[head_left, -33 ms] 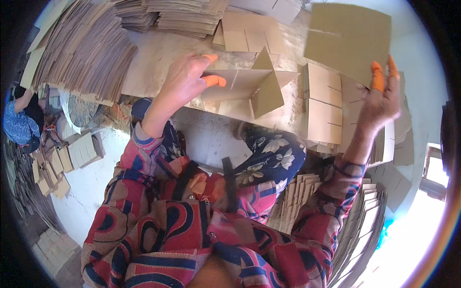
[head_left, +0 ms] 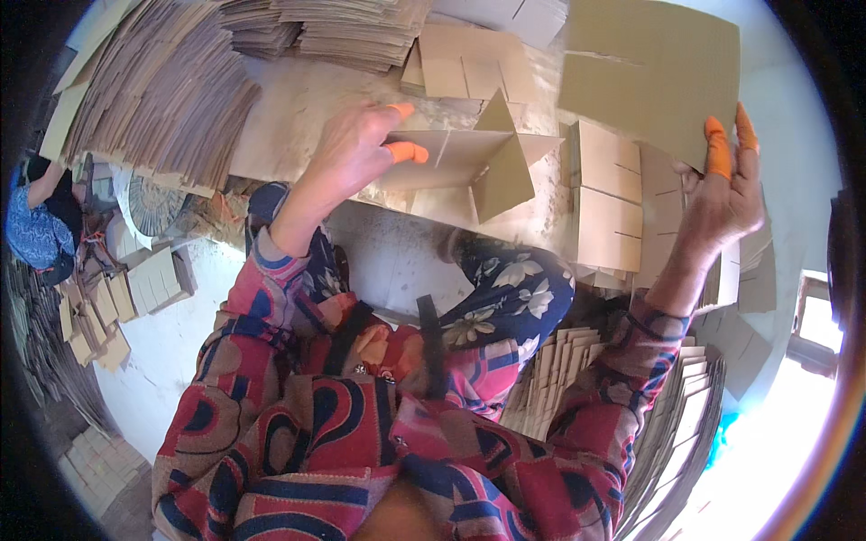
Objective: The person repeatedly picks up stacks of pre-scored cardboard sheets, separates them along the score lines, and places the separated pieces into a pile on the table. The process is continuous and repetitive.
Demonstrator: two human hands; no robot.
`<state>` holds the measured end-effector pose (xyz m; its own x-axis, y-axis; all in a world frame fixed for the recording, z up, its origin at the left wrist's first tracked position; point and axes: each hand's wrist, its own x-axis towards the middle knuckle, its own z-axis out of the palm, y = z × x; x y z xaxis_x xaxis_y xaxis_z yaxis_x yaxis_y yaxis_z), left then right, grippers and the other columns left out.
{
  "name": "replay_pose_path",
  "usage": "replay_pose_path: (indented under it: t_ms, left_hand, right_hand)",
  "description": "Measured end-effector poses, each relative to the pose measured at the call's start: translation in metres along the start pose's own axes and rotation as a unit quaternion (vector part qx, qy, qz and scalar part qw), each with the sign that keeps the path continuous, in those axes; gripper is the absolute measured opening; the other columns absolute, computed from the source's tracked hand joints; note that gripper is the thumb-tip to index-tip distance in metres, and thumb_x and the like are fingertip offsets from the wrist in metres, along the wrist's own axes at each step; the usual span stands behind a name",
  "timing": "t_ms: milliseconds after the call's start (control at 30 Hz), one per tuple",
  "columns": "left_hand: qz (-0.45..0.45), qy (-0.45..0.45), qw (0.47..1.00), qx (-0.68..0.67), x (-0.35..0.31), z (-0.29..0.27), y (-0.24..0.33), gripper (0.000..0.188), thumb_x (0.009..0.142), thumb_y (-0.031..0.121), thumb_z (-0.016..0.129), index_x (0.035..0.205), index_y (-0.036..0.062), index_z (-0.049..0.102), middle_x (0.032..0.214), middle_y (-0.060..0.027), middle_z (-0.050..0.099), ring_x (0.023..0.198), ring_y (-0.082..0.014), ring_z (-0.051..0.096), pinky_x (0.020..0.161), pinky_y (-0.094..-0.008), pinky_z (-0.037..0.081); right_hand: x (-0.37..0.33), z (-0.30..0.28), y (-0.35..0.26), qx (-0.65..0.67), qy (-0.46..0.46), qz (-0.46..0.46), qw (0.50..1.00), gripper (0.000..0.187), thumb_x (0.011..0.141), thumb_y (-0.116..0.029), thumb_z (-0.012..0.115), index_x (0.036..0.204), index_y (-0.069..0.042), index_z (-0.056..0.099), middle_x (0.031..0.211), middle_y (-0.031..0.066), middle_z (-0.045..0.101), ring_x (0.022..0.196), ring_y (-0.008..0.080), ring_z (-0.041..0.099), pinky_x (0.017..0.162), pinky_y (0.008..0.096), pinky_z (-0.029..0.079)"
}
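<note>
A slotted cardboard sheet is held up at the far right by my right hand, which grips its near right corner. Orange covers sit on that hand's fingertips. On the table stands a partition of crossed cardboard panels, upright and interlocked. My left hand is at its left end, thumb in front of the long panel and forefinger beyond its top edge. These two fingers, also covered in orange, are spread apart. The other fingers of my left hand are mostly hidden.
Many cardboard strips lean stacked at the left of the table. Slotted sheets lie at the back, and slotted piles stand right of the partition. More cardboard stands beside my right arm. Another person is at the far left.
My right hand has shifted slightly to the right, and the sheet in it has come up a little. My left hand has barely moved; the partition stays in place.
</note>
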<state>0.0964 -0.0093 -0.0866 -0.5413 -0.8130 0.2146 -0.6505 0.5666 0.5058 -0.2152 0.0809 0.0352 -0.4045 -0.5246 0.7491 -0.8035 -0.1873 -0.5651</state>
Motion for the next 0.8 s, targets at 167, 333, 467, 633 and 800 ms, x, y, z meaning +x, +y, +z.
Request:
replay_pose_path:
  t_ms: [167,333,467,633,800]
  left_hand:
    - [0.051,0.048,0.995,-0.067,0.0,0.019,-0.007,0.035,0.073,0.025,0.077,0.099,0.0019,0.07,0.081,-0.0201,0.066,0.072,-0.0341,0.063,0.064,-0.0389,0.049]
    - [0.05,0.041,0.993,-0.104,0.003,0.021,-0.001,0.022,0.077,0.019,0.074,0.092,0.0033,0.071,0.076,-0.0194,0.065,0.068,-0.0351,0.063,0.062,-0.0405,0.049]
    - [0.055,0.04,0.993,-0.099,0.002,0.028,-0.01,0.017,0.078,0.017,0.073,0.091,0.0054,0.071,0.074,-0.0189,0.065,0.067,-0.0354,0.063,0.061,-0.0406,0.048]
    - [0.061,0.033,0.994,-0.089,0.003,0.027,-0.01,0.014,0.077,0.015,0.072,0.088,0.0073,0.072,0.071,-0.0182,0.064,0.064,-0.0348,0.062,0.06,-0.0405,0.048]
    - [0.062,0.042,0.992,-0.1,0.007,0.026,-0.012,0.012,0.076,0.013,0.071,0.085,0.0062,0.071,0.07,-0.0186,0.063,0.064,-0.0354,0.062,0.06,-0.0409,0.048]
  right_hand:
    - [-0.001,0.0,-0.055,0.103,-0.11,0.092,0.984,0.033,0.086,0.003,0.063,0.119,0.0,0.064,0.083,0.0055,0.069,0.057,0.0032,0.056,0.043,0.0161,0.042]
    - [-0.013,0.01,-0.05,0.107,-0.21,0.108,0.966,0.033,0.087,0.002,0.063,0.12,0.002,0.063,0.082,0.0056,0.067,0.054,0.0018,0.052,0.042,0.016,0.039]
    - [-0.017,0.019,-0.055,0.103,-0.261,0.119,0.953,0.034,0.087,0.001,0.063,0.121,0.0,0.063,0.085,0.0059,0.069,0.054,0.0007,0.051,0.044,0.0167,0.039]
    - [-0.021,0.032,-0.049,0.059,-0.267,0.055,0.96,0.034,0.087,-0.003,0.065,0.121,0.0,0.063,0.084,0.0052,0.07,0.054,0.0005,0.05,0.046,0.0192,0.041]
    - [-0.009,0.025,-0.079,0.05,-0.338,0.115,0.933,0.036,0.088,-0.005,0.065,0.124,0.0,0.061,0.074,0.0033,0.067,0.049,0.0027,0.05,0.045,0.0197,0.041]
